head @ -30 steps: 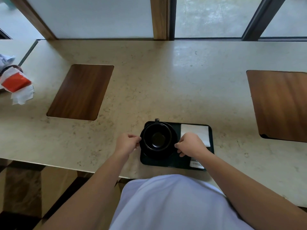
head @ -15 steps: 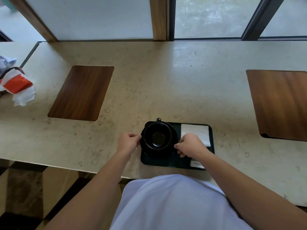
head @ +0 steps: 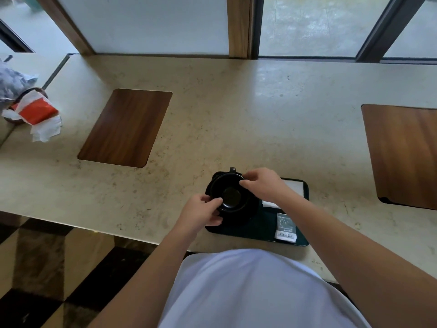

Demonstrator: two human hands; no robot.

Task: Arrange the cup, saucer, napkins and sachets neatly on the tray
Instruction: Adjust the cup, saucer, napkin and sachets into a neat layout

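I see a beige stone bench point(head: 236, 110) with two wood inlays point(head: 125, 127), daylit windows point(head: 307, 24) behind, checkered floor point(head: 35, 280) below.

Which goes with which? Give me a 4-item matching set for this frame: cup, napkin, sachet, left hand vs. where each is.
Things:
1. cup
2. napkin
3. sachet
4. left hand

Places:
A. flat on the tray's near right corner
B. at the cup's near-left rim
C. on the saucer, left part of the tray
D. far right part of the tray, partly hidden by the right hand

Pairs: 1-C, 2-D, 3-A, 4-B
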